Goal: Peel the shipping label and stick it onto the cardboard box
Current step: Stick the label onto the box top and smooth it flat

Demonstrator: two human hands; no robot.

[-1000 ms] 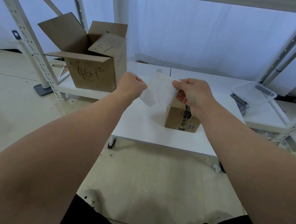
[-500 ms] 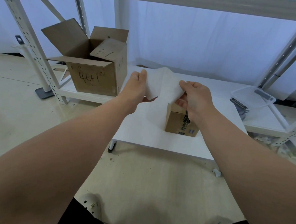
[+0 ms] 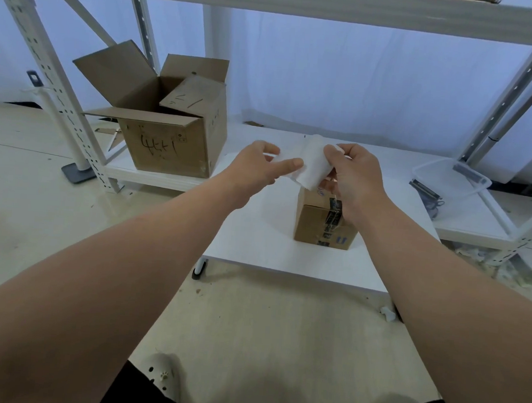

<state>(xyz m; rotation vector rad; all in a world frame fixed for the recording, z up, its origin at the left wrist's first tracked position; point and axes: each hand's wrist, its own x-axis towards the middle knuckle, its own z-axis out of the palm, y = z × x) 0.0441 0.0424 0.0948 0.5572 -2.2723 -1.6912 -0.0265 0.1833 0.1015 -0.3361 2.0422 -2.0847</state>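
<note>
A low white table stands on a pale floor. On it sits a small cardboard box. Just above the box, the right hand pinches a curled white shipping label; the left hand touches the label with loosely open fingers.

White slotted-steel rack spans the scene; a lower shelf runs along the back. White curtain behind, backlit bluish. Low white counter stands on a beige floor. Open carton occupies the shelf's left end.
</note>
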